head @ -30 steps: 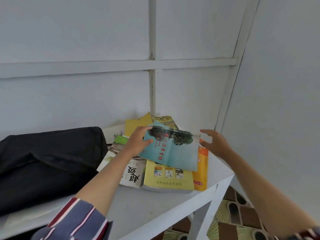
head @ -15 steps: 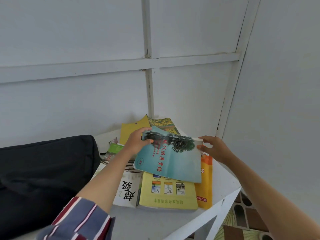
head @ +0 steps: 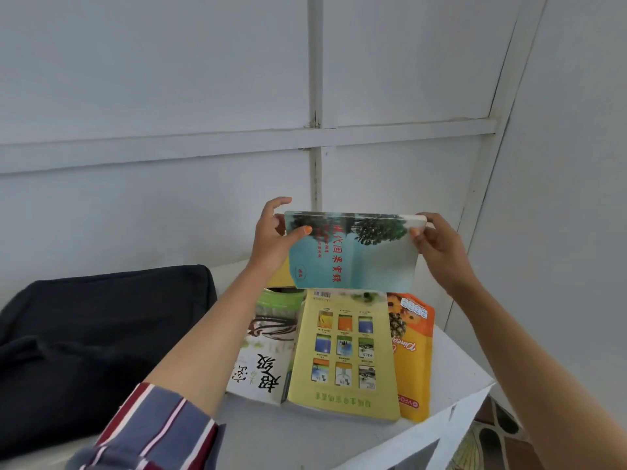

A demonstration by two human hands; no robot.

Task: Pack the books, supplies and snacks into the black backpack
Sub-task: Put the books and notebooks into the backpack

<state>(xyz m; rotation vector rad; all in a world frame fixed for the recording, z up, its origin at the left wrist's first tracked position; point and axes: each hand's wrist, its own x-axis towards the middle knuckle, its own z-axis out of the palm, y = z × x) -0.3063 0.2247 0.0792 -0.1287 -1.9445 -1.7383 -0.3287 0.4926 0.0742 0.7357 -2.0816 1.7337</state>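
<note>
with left hand (head: pixel 271 245) and right hand (head: pixel 441 256) pinching the teal book (head: pixel 356 262) at opposite edges, holding it clear above the yellow book (head: pixel 342 351) on the surface (head: pixel 451 368), two-handed for steadiness, likely bound left for the black backpack (head: pixel 84 334).

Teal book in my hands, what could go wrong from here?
Left grip and right grip pinch the teal book only at its top corners, so it might slip. The black backpack shows no opening, and both grips are busy. The orange pineapple pouch lies near the table edge; a nudge could drop it.
</note>
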